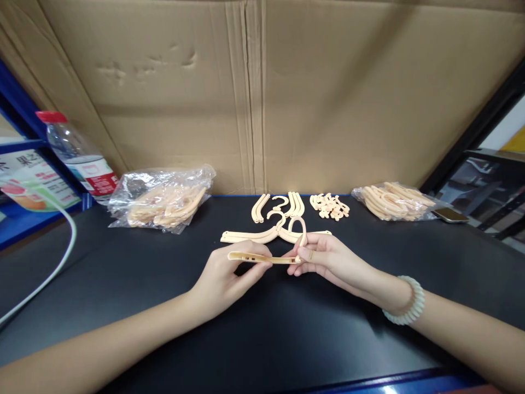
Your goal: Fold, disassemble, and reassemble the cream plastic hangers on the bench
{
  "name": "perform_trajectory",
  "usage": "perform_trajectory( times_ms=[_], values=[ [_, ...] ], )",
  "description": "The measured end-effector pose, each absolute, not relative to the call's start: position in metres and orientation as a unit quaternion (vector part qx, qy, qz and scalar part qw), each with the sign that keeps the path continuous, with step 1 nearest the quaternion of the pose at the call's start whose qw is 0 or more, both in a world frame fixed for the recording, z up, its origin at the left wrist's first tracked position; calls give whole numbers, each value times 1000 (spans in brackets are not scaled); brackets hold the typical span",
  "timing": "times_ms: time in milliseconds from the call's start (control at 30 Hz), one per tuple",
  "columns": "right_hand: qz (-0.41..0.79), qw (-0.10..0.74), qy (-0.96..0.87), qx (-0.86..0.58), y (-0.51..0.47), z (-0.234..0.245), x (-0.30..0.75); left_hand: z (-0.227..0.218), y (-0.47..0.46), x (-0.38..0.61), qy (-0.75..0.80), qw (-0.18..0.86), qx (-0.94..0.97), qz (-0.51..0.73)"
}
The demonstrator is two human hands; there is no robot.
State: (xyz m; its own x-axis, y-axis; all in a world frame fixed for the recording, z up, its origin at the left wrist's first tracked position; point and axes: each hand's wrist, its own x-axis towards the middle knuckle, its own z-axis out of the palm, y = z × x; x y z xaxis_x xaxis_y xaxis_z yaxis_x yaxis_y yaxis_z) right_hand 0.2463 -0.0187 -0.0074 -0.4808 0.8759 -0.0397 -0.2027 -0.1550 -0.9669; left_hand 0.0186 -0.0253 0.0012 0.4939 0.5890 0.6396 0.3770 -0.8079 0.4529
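Between finger and thumb, my left hand is closed on a cream plastic hanger arm, held level above the table. My right hand pinches a curved hanger hook where its base meets the right end of that arm. Whether the two parts are locked together I cannot tell. Just behind my hands lies a folding hanger with its hook pointing away. Beyond it are loose hanger arms, another pair of arms and a single hook.
A pile of small hooks lies at the back. Clear bags of hanger parts stand left and right. A phone is beside the right bag. At left are a bottle and white cable; cardboard walls the rear.
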Motion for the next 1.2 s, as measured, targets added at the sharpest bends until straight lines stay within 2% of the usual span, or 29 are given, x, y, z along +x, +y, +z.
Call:
perform_trajectory(
  times_ms=[867, 1200],
  values=[
    [575, 432, -596, -358, -23, -12, 239, 2, -28, 21, 274, 125, 858, 415],
    [585, 437, -573, -372, -25, -13, 237, 2, -32, 26, 287, 140, 835, 449]
  ],
)
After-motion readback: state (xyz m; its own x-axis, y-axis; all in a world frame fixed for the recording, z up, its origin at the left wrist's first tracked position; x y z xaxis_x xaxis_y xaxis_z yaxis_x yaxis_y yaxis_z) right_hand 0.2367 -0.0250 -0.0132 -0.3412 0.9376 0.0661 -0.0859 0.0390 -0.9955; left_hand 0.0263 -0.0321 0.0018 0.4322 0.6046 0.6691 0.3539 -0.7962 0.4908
